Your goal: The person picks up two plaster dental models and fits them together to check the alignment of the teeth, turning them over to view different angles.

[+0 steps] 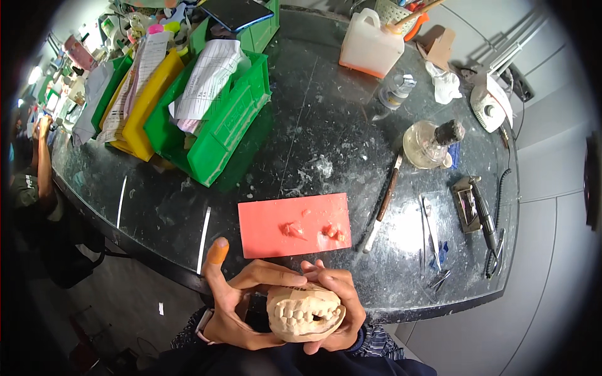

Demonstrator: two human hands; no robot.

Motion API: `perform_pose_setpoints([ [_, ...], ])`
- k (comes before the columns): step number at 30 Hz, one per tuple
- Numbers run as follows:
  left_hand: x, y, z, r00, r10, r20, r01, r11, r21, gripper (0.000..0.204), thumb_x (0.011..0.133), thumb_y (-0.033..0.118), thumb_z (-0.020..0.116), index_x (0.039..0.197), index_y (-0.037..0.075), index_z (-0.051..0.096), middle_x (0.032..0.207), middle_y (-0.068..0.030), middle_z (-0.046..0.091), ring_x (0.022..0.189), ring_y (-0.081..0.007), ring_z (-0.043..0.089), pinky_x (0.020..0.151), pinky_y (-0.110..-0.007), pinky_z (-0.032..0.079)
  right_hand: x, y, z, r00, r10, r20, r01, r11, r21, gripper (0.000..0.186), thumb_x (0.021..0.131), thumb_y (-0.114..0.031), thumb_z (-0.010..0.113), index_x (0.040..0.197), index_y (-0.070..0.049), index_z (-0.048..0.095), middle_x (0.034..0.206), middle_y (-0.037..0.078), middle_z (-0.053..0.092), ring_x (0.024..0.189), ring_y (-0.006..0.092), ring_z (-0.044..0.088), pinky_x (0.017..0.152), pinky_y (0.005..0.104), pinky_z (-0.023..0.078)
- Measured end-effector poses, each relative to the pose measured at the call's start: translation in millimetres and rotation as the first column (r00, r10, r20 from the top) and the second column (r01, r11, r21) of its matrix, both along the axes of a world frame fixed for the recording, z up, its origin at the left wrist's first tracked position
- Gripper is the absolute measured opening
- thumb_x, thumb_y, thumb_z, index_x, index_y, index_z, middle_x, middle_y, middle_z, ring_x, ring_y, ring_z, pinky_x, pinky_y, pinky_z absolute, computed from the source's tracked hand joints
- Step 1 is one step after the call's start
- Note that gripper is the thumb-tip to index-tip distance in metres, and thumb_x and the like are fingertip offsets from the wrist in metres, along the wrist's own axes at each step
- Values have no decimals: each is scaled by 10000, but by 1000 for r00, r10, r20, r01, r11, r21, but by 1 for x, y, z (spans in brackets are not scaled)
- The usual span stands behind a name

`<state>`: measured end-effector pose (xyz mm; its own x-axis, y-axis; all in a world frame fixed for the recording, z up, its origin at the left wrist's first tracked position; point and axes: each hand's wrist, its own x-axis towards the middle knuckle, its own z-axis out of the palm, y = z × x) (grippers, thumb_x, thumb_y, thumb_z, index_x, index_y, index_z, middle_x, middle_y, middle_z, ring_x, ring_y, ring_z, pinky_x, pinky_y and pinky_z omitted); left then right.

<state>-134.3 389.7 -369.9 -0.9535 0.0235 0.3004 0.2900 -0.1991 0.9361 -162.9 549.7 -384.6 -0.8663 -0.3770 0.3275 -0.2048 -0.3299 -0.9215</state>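
Note:
A cream plaster dental model (pixel 305 313), its upper and lower teeth meeting, is held between both hands just off the table's near edge. A dark gap shows in the tooth row toward its right side. My left hand (pixel 235 307) grips the model's left side, with an orange cover on one raised digit. Around the right side curl the fingers of my right hand (pixel 345 301). Beyond them on the table lies a pink wax sheet (pixel 269 225), with a few pink lumps (pixel 293 230) on its right half; the lump nearest its right edge has tooth-coloured bits.
Green bins (pixel 216 147) and a yellow bin (pixel 141 131) with papers stand at the left. To the right lie a wooden-handled wax knife (pixel 390 188), metal instruments (pixel 431 229), a glass burner (pixel 423 145) and a handpiece (pixel 484 210). A white jug (pixel 373 44) stands behind. Another person's arm (pixel 44 156) shows far left.

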Motion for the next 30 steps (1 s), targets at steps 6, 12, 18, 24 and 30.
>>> perform_pose_setpoints([
  [6,0,6,-2,999,9,41,-13,995,94,1233,645,2,776,1328,167,-236,1108,-197,548,1006,-293,590,922,-422,456,-2,0,-4,992,-57,-117,70,992,105,971,541,-527,760,1223,69,409,1077,199,478,1077,332,517,1014,456,337],
  [12,0,10,-2,998,10,54,-15,995,99,1247,649,6,776,1316,167,-265,1093,-199,553,987,-276,601,929,-429,447,-3,0,4,1000,-6,25,6,1000,6,838,540,-342,825,1190,58,476,1141,180,455,1141,368,479,1011,463,334],
  [18,2,7,2,998,41,50,-44,998,48,1275,627,32,793,1316,153,-273,1063,-192,571,968,-261,603,919,-404,448,-4,-2,0,999,10,33,-7,997,-70,821,544,-326,830,1171,70,477,1133,193,447,1103,383,500,947,451,415],
  [24,1,2,-1,997,76,-9,-76,993,-91,1300,595,72,815,1320,127,-262,1046,-191,587,915,-263,607,845,-385,469,-4,-5,-2,999,20,32,-15,992,-123,804,579,-308,823,1178,82,456,1122,214,445,1078,382,519,898,437,460],
  [30,2,-1,-1,997,76,-30,-79,991,-109,1290,591,99,821,1326,122,-239,1040,-187,593,887,-264,610,827,-380,462,-6,-1,1,998,56,13,-56,998,-3,927,526,-478,815,1165,77,434,1029,188,448,963,278,537,886,458,469],
])
